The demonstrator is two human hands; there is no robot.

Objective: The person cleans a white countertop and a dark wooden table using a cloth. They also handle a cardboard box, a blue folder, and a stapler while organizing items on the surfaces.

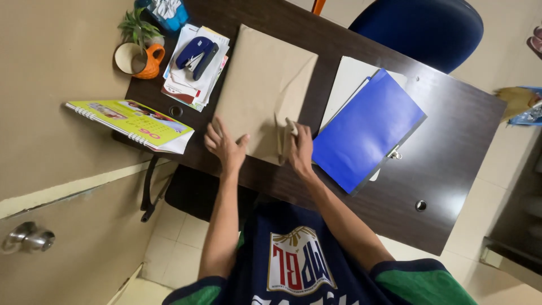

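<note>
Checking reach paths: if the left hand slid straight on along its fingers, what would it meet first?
The left hand lies on the brown paper; further on, likely the paper stack under the stapler.

Both hands, left hand (224,146) and right hand (299,148), press a brown envelope (259,90) (flap partly folded) on the dark desk (451,141)

On the desk (451,141), an envelope (262,85) lies at centre, both hands on its near edge — the left hand (224,146) flat, the right hand (299,148) at the folded flap. Right of it, a folder (367,127) rests on a sheet (347,79). Left, a stapler (196,53) sits on a paper stack (192,85) — a mug (138,59) and plant (137,25) beyond, a calendar (132,121) overhanging the desk's edge. A chair (418,28) stands behind the desk.
</note>
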